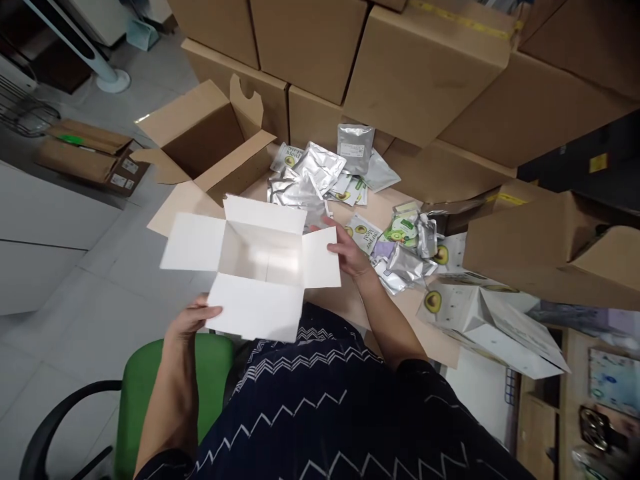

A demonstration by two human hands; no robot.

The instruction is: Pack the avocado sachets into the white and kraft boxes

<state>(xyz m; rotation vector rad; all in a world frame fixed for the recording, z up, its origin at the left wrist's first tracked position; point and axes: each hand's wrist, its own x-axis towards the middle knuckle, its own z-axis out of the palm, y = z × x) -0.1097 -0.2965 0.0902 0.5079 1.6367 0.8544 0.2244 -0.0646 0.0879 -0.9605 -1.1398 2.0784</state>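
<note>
cartons behind; left hand low, right hand higher, both seemingly pinching white box

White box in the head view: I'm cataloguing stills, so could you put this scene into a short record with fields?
Main item: white box, open, flaps spread outward
Left hand: grips the corner of the box's near flap
Right hand: holds the box's right flap
Behind the box: open brown carton, beside a pile of silver pouches
Right of the right hand: more pouches, silver and printed, heaped together
Background: stacked brown boxes
Lower left: green chair
</note>
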